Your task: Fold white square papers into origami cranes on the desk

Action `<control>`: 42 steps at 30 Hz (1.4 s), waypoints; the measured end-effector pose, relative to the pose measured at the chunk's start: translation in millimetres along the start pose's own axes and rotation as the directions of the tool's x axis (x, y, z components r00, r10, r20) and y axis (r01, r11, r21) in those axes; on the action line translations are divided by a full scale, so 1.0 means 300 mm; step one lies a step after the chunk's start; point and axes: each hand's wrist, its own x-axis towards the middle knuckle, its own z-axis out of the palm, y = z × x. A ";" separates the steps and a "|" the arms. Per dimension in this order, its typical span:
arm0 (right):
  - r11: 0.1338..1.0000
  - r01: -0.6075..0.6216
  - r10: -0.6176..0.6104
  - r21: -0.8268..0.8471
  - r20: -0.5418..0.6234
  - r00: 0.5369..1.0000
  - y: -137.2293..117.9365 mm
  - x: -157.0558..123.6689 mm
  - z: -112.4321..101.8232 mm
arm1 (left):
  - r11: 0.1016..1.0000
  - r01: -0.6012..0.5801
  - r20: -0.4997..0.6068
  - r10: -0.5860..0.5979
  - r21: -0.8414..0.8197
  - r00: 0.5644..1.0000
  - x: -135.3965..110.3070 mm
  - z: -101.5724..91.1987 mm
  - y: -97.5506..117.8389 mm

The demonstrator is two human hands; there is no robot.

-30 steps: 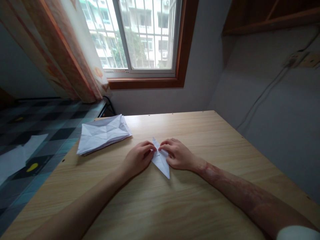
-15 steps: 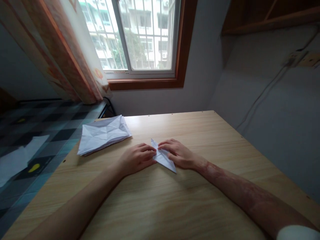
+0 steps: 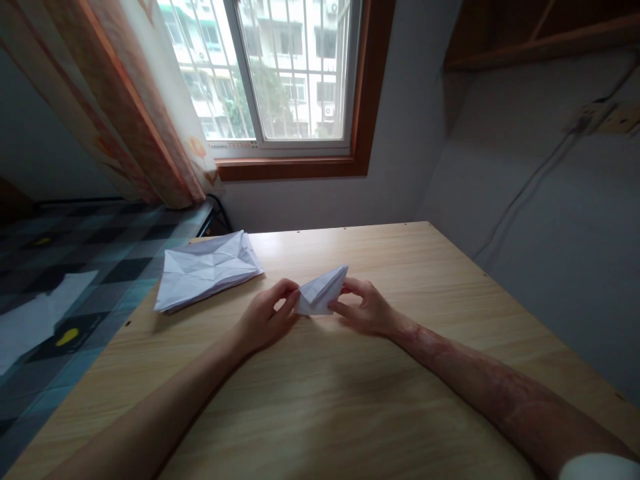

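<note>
A small folded piece of white paper (image 3: 320,295) is held between my two hands, just above the middle of the table. It has a slanted, layered shape with a point at its upper right. My left hand (image 3: 270,310) pinches its left corner between thumb and forefinger. On the right side, my right hand (image 3: 365,307) grips the edge, thumb in front and fingers partly hidden behind. Beyond my left hand lies a stack of creased white paper sheets (image 3: 210,270).
The wooden table (image 3: 310,400) reaches toward the wall under a barred window (image 3: 300,73). At left stands a bed with a checked cover (image 3: 130,267) and loose white sheets (image 3: 30,320) on it. A cable (image 3: 520,193) runs down the right wall.
The folded paper has been lifted off the table and turned, so its point now faces upper right. Both hands went from pressing it flat to pinching its sides.
</note>
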 end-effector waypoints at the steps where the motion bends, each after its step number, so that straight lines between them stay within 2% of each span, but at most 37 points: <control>1: 1.000 -0.018 0.018 0.000 -0.032 0.999 0.005 -0.001 0.004 | 0.996 0.041 -0.020 -0.043 -0.080 0.999 0.004 0.008 0.011; 4: 0.995 -0.079 0.083 0.054 -0.069 0.994 0.025 -0.001 0.010 | 0.946 0.153 -0.048 -0.174 -0.286 0.984 0.017 0.034 0.038; 8: 0.964 -0.207 0.225 0.168 -0.095 0.970 0.059 0.011 0.013 | 0.824 0.271 0.041 -0.289 -0.498 0.956 0.019 0.056 0.043; 11: 0.929 -0.282 0.302 0.240 -0.051 0.952 0.079 0.017 0.018 | 0.771 0.343 0.117 -0.334 -0.536 0.935 0.012 0.064 0.024; 14: 0.936 -0.293 0.306 0.193 -0.037 0.951 0.090 0.017 0.022 | 0.792 0.365 0.131 -0.347 -0.489 0.929 0.010 0.068 0.002; 17: 0.966 -0.231 0.247 0.118 -0.138 0.959 0.093 0.017 0.021 | 0.881 0.308 0.109 -0.288 -0.358 0.951 0.014 0.066 -0.008; 20: 0.982 -0.178 0.154 -0.065 -0.272 0.950 0.092 0.021 0.012 | 0.945 0.251 0.114 -0.231 -0.208 0.966 0.015 0.063 -0.009; 23: 0.943 -0.157 0.078 -0.294 -0.263 0.962 0.091 0.024 0.002 | 0.970 0.218 0.014 -0.217 -0.112 0.976 0.011 0.061 -0.010; 26: 0.886 -0.188 0.079 -0.424 -0.261 0.962 0.094 0.023 -0.001 | 0.988 0.151 -0.099 -0.147 0.028 0.984 0.011 0.054 -0.010; 28: 0.861 -0.212 0.090 -0.462 -0.273 0.958 0.099 0.022 0.001 | 0.990 0.067 -0.060 -0.060 0.125 0.996 0.014 0.047 -0.005; 31: 0.851 -0.224 0.094 -0.474 -0.283 0.954 0.104 0.021 0.004 | 0.976 -0.068 0.061 0.057 0.206 0.997 0.017 0.044 0.007; 35: 0.854 -0.260 0.102 -0.451 -0.346 0.933 0.100 0.023 0.001 | 0.962 -0.190 0.183 0.154 0.198 0.971 0.012 0.057 0.014; 38: 0.886 -0.269 0.145 -0.379 -0.324 0.935 0.093 0.022 0.001 | 0.956 -0.223 0.239 0.174 0.192 0.955 0.005 0.067 0.013; 42: 0.881 -0.170 0.089 -0.441 -0.197 0.976 0.086 0.020 0.006 | 0.956 -0.176 0.196 0.131 0.236 0.972 0.005 0.066 0.021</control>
